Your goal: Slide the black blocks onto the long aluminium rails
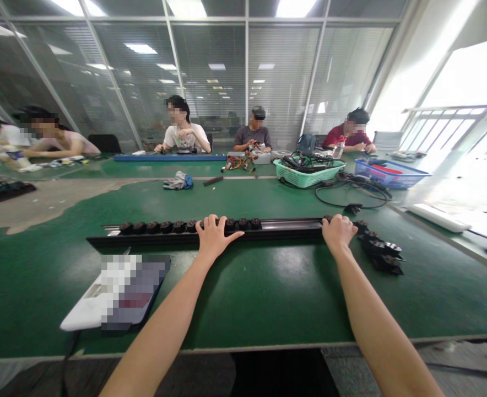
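A long black rail (285,226) lies across the green table (268,286) in front of me. A row of several black round modules (161,226) sits in its left half. My left hand (214,236) rests on the rail near its middle, fingers curled over the modules and thumb stretched to the right. My right hand (339,231) is closed over the rail's right end. Just past that end lie a few loose black modules (382,252) on the table.
A white device with a blurred screen (115,295) lies at the near left, a cable running off the edge. Further back are a green basket of cables (307,170), a blue basket (390,173), a black cable loop (351,193) and several seated people.
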`<state>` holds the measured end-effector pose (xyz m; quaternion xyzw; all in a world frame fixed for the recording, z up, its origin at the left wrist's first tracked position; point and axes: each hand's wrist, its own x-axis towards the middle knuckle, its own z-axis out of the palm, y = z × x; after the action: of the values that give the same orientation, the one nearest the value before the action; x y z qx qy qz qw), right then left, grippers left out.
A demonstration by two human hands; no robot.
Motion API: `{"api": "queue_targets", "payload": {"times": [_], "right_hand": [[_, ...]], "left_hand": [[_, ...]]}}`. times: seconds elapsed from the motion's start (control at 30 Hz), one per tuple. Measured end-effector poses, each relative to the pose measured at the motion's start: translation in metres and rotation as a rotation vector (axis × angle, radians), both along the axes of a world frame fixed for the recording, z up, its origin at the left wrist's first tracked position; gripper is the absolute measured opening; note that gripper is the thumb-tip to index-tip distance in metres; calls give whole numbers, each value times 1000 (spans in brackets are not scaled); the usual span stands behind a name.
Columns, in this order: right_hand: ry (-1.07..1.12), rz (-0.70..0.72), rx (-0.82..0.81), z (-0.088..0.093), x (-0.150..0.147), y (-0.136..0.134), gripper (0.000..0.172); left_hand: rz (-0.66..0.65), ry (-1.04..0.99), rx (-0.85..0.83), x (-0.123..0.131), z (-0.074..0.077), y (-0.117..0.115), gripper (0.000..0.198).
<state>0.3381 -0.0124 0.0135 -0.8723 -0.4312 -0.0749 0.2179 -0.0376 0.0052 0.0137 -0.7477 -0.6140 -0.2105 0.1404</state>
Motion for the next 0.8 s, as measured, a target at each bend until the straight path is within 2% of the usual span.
{"api": "queue_targets", "payload": {"times": [0.8], "right_hand": [[0,-26,16,-2,2,1,38]], "left_hand": [[6,-13,-6,1,1,-1,80]]}}
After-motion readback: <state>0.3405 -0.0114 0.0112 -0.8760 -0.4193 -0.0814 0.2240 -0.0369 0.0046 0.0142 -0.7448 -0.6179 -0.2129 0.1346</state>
